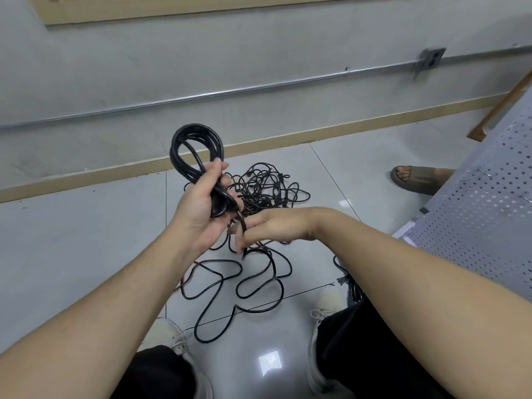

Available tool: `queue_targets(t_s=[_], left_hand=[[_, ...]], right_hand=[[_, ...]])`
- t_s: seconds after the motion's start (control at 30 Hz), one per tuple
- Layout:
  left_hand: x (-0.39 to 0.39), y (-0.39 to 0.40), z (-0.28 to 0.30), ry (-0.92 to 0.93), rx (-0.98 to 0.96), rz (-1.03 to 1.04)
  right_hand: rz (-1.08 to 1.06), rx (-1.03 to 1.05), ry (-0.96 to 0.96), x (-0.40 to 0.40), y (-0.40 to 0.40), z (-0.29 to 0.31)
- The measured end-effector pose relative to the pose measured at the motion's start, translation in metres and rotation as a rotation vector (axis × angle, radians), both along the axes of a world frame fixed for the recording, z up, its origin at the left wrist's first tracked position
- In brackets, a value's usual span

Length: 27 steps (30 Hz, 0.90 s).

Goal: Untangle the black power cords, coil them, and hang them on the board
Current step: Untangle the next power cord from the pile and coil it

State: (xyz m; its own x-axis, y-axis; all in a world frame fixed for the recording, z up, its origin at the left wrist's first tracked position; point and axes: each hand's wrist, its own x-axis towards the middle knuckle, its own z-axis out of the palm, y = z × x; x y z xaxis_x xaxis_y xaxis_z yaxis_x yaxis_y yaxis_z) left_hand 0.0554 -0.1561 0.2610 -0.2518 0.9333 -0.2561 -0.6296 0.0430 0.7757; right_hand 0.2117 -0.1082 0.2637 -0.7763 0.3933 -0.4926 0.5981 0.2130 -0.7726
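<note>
My left hand (pixel 203 210) grips a coiled black power cord (pixel 195 145), whose loops stand up above the fist. My right hand (pixel 269 227) is just right of it, fingers pinched on the free tail of that cord (pixel 244 228), which hangs down between the hands. Behind the hands a tangled pile of black cords (pixel 266 187) lies on the tiled floor. One loose cord (pixel 230 286) snakes in wide loops toward my feet. A grey perforated board (pixel 486 214) leans at the right edge.
Another person's sandalled foot (pixel 417 178) stands at the right beside the board. A metal conduit (pixel 201 96) and outlet box (pixel 430 59) run along the wall. My white shoes (pixel 325 309) flank the loose cord, and a plug (pixel 341 281) lies by my right shoe.
</note>
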Motion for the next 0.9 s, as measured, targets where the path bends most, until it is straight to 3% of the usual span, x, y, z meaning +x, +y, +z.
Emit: queue_targets(t_s=[0.17,0.23,0.37,0.47,0.67,0.83,0.9], left_hand=[[-0.012,0.002,0.0,0.231,-0.067,0.28],[-0.014,0.002,-0.004,0.352,-0.117,0.351],[-0.014,0.005,-0.019,0.621,-0.176,0.362],[-0.008,0.004,-0.024,0.877,-0.154,0.262],[-0.023,0.0,-0.029,1.148,-0.228,0.077],[-0.014,0.0,-0.03,1.219,-0.217,-0.182],[-0.005,0.0,-0.031,1.142,-0.227,-0.244]], right_hand=[[-0.041,-0.05,0.092,-0.007,0.001,-0.001],[-0.018,0.067,0.052,-0.005,0.005,0.0],[0.059,0.389,-0.147,-0.002,0.018,0.0],[0.102,0.312,-0.232,-0.002,0.018,0.002],[-0.075,-0.031,0.097,0.019,0.022,0.001],[-0.242,0.012,0.365,0.025,0.024,-0.004],[-0.354,0.001,0.46,0.022,0.023,-0.002]])
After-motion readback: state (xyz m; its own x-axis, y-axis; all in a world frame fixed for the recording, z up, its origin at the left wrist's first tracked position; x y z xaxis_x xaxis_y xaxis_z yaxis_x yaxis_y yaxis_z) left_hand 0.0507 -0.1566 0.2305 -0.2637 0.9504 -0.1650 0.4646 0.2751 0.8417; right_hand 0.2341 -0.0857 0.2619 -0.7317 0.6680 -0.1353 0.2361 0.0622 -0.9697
